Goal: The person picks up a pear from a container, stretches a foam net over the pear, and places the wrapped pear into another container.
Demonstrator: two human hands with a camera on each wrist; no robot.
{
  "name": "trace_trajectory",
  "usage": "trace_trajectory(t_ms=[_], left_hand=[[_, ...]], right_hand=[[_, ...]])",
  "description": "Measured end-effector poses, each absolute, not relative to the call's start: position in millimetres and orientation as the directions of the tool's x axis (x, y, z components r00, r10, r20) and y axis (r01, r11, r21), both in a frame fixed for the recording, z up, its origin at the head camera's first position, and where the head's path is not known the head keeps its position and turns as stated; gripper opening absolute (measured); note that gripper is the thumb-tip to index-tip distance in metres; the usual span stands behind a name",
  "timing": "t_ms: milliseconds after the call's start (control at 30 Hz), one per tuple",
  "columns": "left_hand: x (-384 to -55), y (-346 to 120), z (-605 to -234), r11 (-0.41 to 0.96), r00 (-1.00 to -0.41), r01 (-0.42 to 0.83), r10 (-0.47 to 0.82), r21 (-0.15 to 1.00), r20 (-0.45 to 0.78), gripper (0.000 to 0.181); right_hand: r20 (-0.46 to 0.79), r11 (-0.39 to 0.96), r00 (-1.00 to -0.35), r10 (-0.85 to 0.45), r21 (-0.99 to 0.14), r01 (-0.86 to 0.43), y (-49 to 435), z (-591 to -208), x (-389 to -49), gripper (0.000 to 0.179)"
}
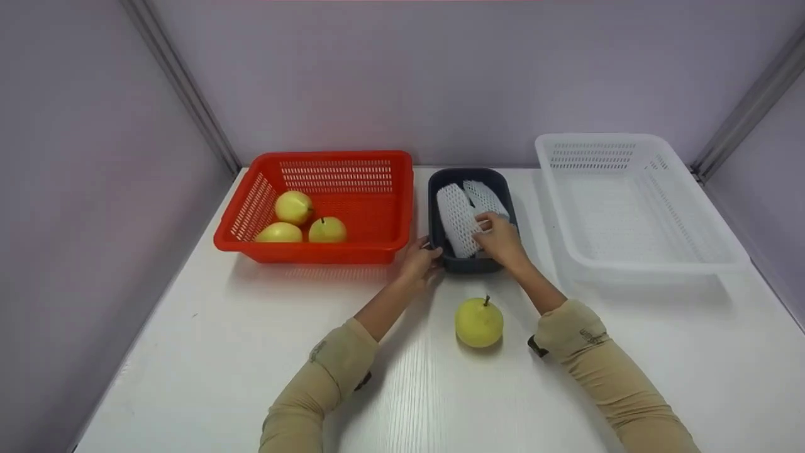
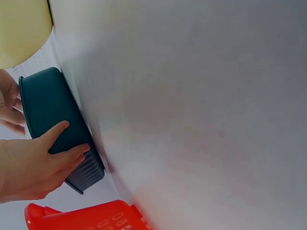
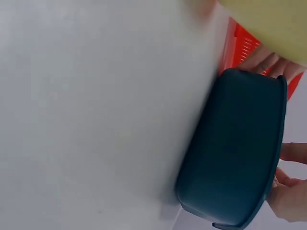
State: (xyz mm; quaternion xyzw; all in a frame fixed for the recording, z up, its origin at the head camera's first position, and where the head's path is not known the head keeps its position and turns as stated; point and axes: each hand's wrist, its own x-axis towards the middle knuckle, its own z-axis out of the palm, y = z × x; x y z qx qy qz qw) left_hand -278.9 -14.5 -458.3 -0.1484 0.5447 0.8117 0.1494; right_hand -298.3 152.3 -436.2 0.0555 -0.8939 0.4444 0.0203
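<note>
A dark teal plastic box (image 1: 465, 265) sits on the table with white foam net sleeves (image 1: 458, 220) inside. My left hand (image 1: 419, 264) touches its near left corner. In the left wrist view, the left fingers (image 2: 72, 155) lie extended along the box's outer wall. My right hand (image 1: 501, 242) reaches over the box's right side, thumb and forefinger at the edge of the left-hand sleeve; I cannot tell whether they pinch it. A yellow-green pear (image 1: 479, 323) with a dark stem rests on the table in front of the box, between my forearms.
On the left stands a red slatted basket (image 1: 314, 253) holding several yellow pears (image 1: 327, 230), its right wall close to my left hand. A white basket (image 1: 654, 267) stands to the right. Pale panels (image 1: 440, 82) enclose the table's back and sides.
</note>
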Motion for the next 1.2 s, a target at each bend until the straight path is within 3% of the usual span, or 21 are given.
trace_trajectory(t_ms=[600,1200], left_hand=[[-279.1,-14.1,-458.3,-0.343,-0.912,-0.403,0.077,0.848,-0.403,0.052],[-275.6,-13.5,-458.0,-0.367,-0.921,-0.379,0.063,0.850,-0.384,0.051]], right_hand=[[0.040,0.408,-0.999,-0.035,-0.912,-0.051,163.7,-411.9,-284.0,0.036],[-0.002,0.328,-0.999,-0.039,-0.945,-0.011,178.8,-405.3,-257.5,0.037]])
